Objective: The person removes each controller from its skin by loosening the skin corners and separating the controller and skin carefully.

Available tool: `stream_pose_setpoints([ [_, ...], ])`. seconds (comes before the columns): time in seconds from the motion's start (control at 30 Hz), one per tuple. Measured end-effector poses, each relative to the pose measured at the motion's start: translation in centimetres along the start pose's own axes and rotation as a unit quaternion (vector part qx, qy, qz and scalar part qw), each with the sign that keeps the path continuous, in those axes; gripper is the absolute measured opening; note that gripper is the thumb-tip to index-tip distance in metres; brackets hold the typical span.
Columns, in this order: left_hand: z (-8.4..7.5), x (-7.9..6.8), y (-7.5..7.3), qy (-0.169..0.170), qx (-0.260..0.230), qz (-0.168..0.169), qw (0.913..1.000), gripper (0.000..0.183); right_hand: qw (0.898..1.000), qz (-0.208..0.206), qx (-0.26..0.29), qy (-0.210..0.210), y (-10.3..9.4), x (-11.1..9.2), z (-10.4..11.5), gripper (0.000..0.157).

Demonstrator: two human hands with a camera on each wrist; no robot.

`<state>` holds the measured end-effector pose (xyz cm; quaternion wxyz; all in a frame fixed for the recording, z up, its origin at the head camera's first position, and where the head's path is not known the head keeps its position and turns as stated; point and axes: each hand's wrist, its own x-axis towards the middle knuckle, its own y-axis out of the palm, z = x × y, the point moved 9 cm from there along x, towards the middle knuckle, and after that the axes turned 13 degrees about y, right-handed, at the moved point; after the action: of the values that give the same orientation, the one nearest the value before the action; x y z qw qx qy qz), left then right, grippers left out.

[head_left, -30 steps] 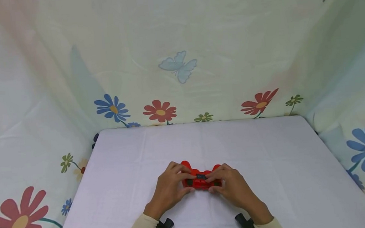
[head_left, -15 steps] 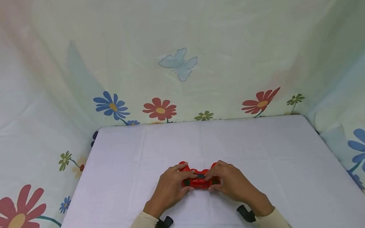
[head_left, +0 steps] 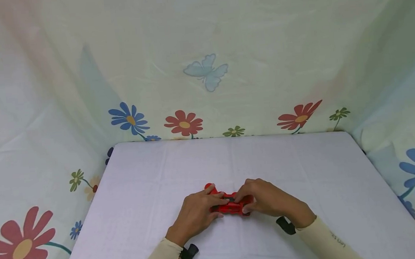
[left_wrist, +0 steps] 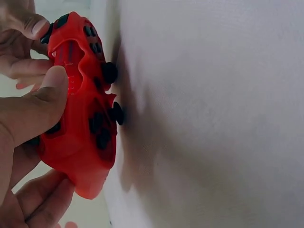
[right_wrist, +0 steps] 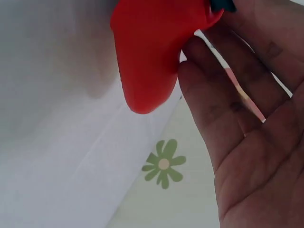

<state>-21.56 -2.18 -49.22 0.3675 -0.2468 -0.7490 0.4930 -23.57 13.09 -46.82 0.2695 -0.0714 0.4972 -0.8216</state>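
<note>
A red game controller (head_left: 232,209) with a rubbery red cover lies between both hands, low over the white table, its back turned upward. Its black thumbsticks and buttons face the table in the left wrist view. My left hand (head_left: 195,211) grips the left side, with the thumb (left_wrist: 54,85) along the near edge and fingers over the back. On the other side, my right hand (head_left: 267,198) pinches the controller's right end between thumb and fingers. One red handle (right_wrist: 147,61) hangs beside the right fingers in the right wrist view. The right hand hides much of that end.
White cloth covers the table (head_left: 152,174). Behind it and at both sides hangs a pale curtain (head_left: 253,61) printed with flowers and butterflies. Black wrist devices (head_left: 189,253) sit under both wrists, near the cream sleeves (head_left: 159,257).
My right hand has shifted right and slightly up, its fingers bunching at the controller's right end. The controller has turned slightly, its right end now a little nearer me. The left hand keeps its grip.
</note>
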Motion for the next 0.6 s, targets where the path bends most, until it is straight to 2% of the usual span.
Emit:
stream_pose_setpoints([
  [0.2,0.1,-0.2,0.0,-0.006,0.018,0.005,0.9998,0.047,0.999,0.024,-0.027,-0.008,-0.1,0.6,0.2,0.025],
  [0.33,0.0,-0.2,0.0,-0.006,0.016,0.005,0.9998,0.047,0.997,0.043,-0.066,-0.005,0.1,1.3,0.5,0.027],
  [0.43,-0.1,-0.2,0.0,-0.007,0.012,0.007,0.9999,0.047,0.994,0.066,-0.087,-0.007,0.4,1.8,0.8,0.031],
  [0.6,-0.4,-0.3,0.2,-0.007,0.015,0.009,0.9998,0.047,0.989,0.114,-0.089,0.010,1.0,2.5,1.0,0.034],
])
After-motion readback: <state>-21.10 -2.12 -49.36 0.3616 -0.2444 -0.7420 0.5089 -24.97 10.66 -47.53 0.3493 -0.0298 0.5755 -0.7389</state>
